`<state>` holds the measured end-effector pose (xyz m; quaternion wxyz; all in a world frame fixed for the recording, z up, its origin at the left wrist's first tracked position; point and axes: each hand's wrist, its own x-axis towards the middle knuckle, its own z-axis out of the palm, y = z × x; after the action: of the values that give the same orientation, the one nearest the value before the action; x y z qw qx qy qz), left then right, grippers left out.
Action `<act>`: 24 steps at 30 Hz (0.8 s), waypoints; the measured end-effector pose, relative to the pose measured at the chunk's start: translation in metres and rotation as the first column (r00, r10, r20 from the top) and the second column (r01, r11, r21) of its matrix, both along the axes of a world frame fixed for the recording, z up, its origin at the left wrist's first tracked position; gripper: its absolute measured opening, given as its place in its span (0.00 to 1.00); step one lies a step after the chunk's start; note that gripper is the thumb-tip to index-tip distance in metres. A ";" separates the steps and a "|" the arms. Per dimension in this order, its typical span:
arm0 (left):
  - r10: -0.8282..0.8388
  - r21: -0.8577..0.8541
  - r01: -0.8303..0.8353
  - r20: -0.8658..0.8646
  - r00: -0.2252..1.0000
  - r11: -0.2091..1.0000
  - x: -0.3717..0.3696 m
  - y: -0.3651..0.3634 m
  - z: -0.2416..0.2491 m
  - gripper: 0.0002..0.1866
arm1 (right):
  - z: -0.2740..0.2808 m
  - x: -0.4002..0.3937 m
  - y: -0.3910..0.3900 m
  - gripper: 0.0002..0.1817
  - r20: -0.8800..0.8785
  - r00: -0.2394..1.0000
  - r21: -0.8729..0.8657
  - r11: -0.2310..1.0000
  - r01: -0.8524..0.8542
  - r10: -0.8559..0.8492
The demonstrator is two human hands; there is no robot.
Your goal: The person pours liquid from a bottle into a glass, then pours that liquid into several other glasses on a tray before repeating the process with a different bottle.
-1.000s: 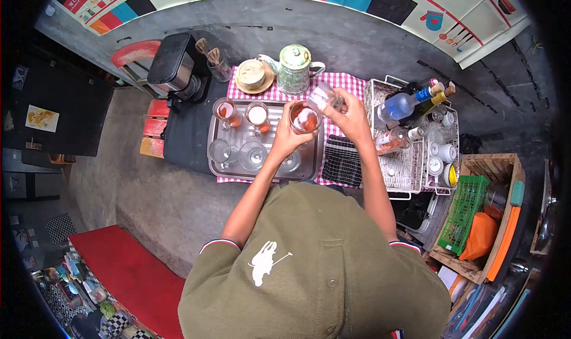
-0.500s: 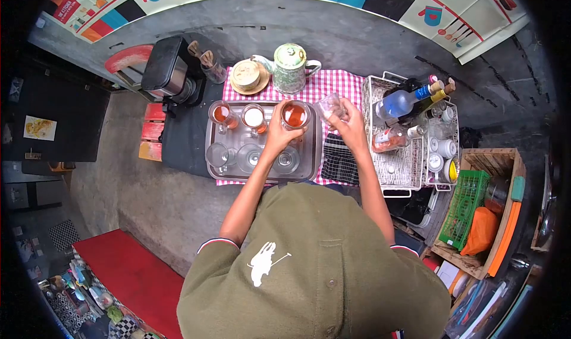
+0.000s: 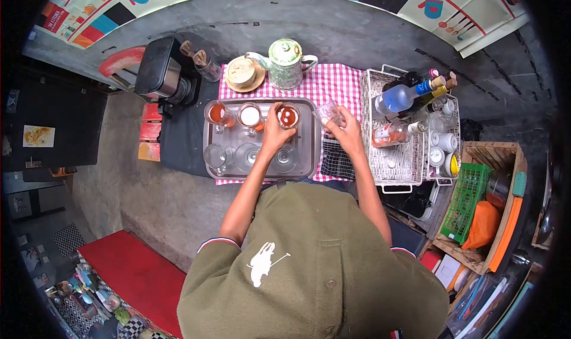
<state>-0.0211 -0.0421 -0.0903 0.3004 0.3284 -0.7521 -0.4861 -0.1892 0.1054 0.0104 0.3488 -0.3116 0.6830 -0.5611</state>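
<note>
My left hand (image 3: 277, 131) is wrapped around a glass of reddish-brown tea (image 3: 289, 116) at the right end of the tray's back row. In my right hand (image 3: 347, 131), just off the tray's right edge, is a small clear glass (image 3: 328, 112), tilted; its contents are hard to make out. Beside the held tea glass stand a glass mug (image 3: 250, 116) with a white top over reddish liquid and another mug of reddish tea (image 3: 218, 114). Along the front of the brown tray (image 3: 232, 172) are a clear glass mug (image 3: 215, 156) and two clear glass pieces on saucers (image 3: 248, 156).
Behind the tray are a green patterned teapot (image 3: 286, 68) and a lidded cup on a saucer (image 3: 241, 73). A white wicker basket (image 3: 401, 160) with bottles and jars stands at right, near a dark folded cloth (image 3: 338, 159). A black-and-steel appliance (image 3: 162, 71) is at left.
My left hand has lowered the tea glass toward the tray, slightly leftward. My right hand still holds the clear glass, little moved. The whole view has shifted slightly.
</note>
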 end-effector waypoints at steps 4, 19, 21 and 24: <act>0.000 0.015 0.000 0.032 0.999 1.000 -0.001 -0.003 -0.011 0.46 | -0.001 0.000 0.003 0.24 0.014 1.000 0.013 1.000 0.007 -0.007; 0.003 0.012 -0.003 0.068 0.998 1.000 0.004 -0.001 -0.015 0.44 | -0.001 0.001 0.002 0.22 0.024 1.000 0.048 0.999 -0.009 0.008; 0.015 -0.012 -0.014 0.071 0.997 1.000 0.003 -0.001 -0.017 0.44 | -0.002 0.002 0.003 0.22 0.018 1.000 0.027 1.000 -0.005 0.004; 0.009 -0.036 -0.006 0.061 0.998 0.999 0.004 -0.002 -0.018 0.45 | -0.003 0.001 0.004 0.22 0.032 0.999 0.019 1.000 -0.014 0.014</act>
<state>-0.0173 -0.0441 -0.1080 0.2849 0.3405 -0.7682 -0.4612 -0.1879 0.1090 0.0078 0.3664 -0.3042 0.6807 -0.5567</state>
